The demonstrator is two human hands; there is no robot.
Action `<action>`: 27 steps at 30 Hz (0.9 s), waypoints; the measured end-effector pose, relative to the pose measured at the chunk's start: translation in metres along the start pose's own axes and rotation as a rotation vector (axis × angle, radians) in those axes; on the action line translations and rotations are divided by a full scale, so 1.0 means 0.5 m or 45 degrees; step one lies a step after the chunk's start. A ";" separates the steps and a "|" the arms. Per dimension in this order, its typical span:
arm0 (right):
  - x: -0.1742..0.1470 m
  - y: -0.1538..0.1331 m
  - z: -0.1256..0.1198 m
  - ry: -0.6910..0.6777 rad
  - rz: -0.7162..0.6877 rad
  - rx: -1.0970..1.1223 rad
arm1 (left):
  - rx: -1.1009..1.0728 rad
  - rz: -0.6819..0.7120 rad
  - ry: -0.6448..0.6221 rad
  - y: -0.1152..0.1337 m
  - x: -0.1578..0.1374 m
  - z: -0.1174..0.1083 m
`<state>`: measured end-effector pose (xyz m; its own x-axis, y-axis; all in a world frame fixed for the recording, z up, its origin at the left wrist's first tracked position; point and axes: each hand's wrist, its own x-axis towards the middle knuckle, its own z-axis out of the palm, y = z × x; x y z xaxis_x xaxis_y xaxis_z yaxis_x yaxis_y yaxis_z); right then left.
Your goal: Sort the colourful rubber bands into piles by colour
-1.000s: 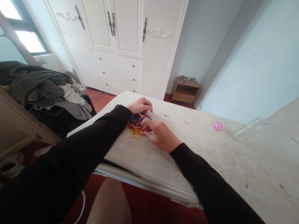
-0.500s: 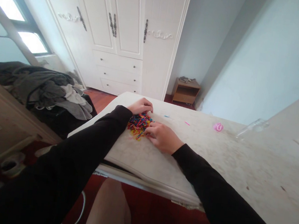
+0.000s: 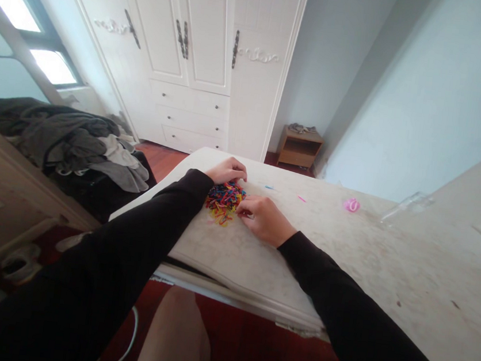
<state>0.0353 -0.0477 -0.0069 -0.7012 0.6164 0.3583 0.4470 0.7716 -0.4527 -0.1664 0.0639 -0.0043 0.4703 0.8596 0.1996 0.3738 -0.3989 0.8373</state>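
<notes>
A heap of small, thin, brightly coloured pieces point(image 3: 224, 200) lies on the pale tabletop point(image 3: 232, 255), mostly blue, red and yellow; their exact kind is too small to make out. My left hand point(image 3: 228, 170) rests at the far edge of the heap, its fingers curled down. At the near right side of the heap is my right hand point(image 3: 264, 218), thumb and fingers pinched together. Whatever either hand holds is hidden or too small to name. Beyond the right hand lie a single blue piece point(image 3: 269, 187) and a single pink piece point(image 3: 302, 199).
Farther right on the table are a pink ruffled item point(image 3: 352, 205) and a clear bottle-like container point(image 3: 406, 209) lying tilted. Behind stand a white wardrobe point(image 3: 196, 112) and a small wooden cabinet point(image 3: 300, 147). Piled clothes point(image 3: 80, 139) are at the left.
My right hand has drawn back slightly from the heap, its fingers now more closed together. My left hand has hardly moved.
</notes>
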 end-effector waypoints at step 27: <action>-0.002 0.001 0.000 0.090 0.006 0.052 | -0.019 0.005 -0.010 -0.013 0.004 -0.001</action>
<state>0.0361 -0.0481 -0.0076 -0.6578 0.6305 0.4120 0.4258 0.7625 -0.4870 -0.1681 0.0683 -0.0093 0.4780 0.8556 0.1987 0.3605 -0.3974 0.8439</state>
